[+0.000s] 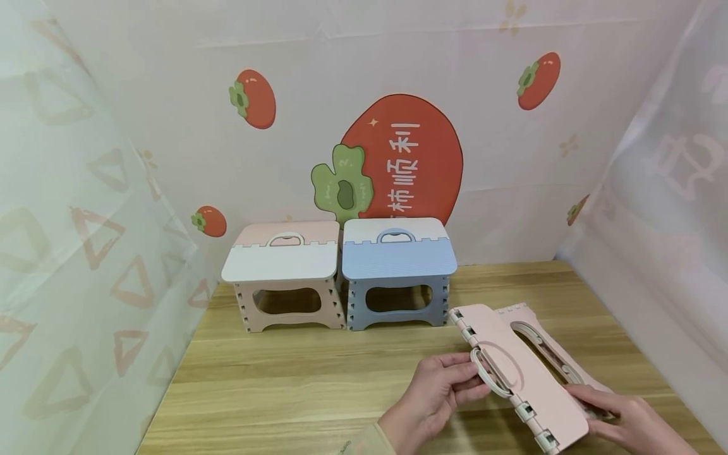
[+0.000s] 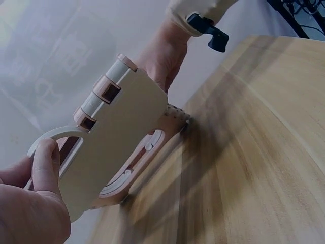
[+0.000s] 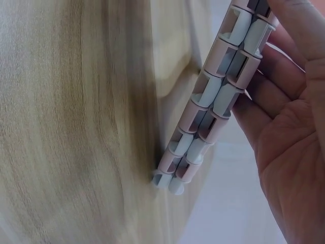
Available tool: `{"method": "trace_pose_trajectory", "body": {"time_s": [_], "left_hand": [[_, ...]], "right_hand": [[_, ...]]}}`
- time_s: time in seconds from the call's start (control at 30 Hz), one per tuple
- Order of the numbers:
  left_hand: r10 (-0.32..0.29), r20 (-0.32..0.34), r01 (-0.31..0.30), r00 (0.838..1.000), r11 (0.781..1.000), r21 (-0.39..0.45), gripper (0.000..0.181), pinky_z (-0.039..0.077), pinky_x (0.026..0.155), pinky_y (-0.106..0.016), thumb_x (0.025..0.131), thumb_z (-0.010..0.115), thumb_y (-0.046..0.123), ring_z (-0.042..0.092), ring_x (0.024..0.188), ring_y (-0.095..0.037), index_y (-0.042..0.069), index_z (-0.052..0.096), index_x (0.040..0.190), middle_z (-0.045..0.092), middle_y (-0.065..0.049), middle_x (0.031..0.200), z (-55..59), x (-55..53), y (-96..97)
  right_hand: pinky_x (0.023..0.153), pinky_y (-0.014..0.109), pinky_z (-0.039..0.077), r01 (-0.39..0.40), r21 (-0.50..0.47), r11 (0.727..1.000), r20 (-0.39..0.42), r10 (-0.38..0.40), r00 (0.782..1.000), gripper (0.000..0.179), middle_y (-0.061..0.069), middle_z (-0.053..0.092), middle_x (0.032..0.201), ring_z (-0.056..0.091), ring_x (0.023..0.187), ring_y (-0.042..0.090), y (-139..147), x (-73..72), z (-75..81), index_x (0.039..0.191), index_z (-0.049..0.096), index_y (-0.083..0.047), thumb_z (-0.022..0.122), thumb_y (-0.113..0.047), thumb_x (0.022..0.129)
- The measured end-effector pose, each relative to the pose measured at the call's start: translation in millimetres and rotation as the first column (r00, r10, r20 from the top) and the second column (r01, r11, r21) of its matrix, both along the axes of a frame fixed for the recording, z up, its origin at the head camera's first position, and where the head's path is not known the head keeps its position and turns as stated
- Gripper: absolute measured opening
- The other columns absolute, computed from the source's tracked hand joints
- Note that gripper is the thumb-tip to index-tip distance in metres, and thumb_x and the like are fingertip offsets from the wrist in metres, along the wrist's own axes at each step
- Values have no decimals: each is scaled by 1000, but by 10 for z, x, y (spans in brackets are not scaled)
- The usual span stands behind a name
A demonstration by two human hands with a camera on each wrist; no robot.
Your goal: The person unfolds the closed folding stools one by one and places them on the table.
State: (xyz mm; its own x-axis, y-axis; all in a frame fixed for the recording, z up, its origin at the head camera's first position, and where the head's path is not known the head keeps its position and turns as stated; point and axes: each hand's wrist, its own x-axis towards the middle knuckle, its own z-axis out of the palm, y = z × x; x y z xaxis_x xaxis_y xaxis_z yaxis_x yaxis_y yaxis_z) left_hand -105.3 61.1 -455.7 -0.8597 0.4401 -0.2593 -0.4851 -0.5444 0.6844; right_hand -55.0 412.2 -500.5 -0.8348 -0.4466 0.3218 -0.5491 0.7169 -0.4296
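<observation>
A pink folding stool (image 1: pixel 537 382), partly folded, is held tilted above the right side of the table. My left hand (image 1: pixel 438 395) pinches its white carrying handle (image 2: pixel 57 133) between thumb and fingers. At the stool's near right edge, my right hand (image 1: pixel 639 420) grips the panels, thumb on one side and fingers behind. The right wrist view shows the hinged edge (image 3: pixel 207 94) of two leg panels lying close together beside the right palm. A leg panel with an oval cutout stands out at an angle from the seat, its lower edge near the tabletop in the left wrist view.
Two unfolded stools stand side by side at the back of the wooden table (image 1: pixel 296 392): a pink and white one (image 1: pixel 281 262) and a blue and white one (image 1: pixel 398 260). Behind them rises a persimmon-printed backdrop (image 1: pixel 500 158), with printed sheets on both sides.
</observation>
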Motion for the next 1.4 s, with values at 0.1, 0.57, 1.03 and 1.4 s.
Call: {"method": "trace_pose_trajectory", "body": {"time_s": [0.1, 0.57, 1.03, 1.4], "left_hand": [[-4, -3, 4, 1000, 1000, 0, 24, 62, 81, -34, 91, 69, -5, 75, 96, -31, -13, 69, 113, 72, -29, 108, 37, -20, -4], [-8, -26, 7, 1000, 1000, -16, 22, 63, 79, -33, 90, 70, -5, 76, 89, -25, -12, 70, 111, 73, -27, 105, 186, -138, -16], [-33, -64, 33, 997, 999, -4, 23, 63, 79, -32, 90, 69, -8, 76, 88, -25, -12, 71, 112, 74, -25, 104, 309, -258, -2], [-23, -65, 22, 998, 1000, -16, 18, 63, 79, -34, 90, 69, -10, 75, 84, -23, -12, 71, 108, 75, -21, 97, 440, -348, 30]], "right_hand": [[68, 3, 45, 38, 15, 999, 41, -38, 998, 64, -33, 47, 132, 55, 108, -14, -6, 12, 20, 135, 68, -28, 87, -9, 77], [61, 5, 37, 110, 18, 994, -21, -110, 994, 58, -30, 58, 121, 56, 89, -13, -122, 3, 62, 128, 72, -31, 89, -11, 75], [68, 0, 39, 98, -13, 995, -31, -99, 995, 62, -25, 63, 117, 58, 96, -12, -172, -9, 103, 130, 71, -27, 89, -8, 73], [73, -2, 38, 135, -33, 990, 1, -135, 991, 58, -26, 62, 118, 59, 100, -11, -220, -11, 169, 130, 72, -26, 87, -6, 77]]}}
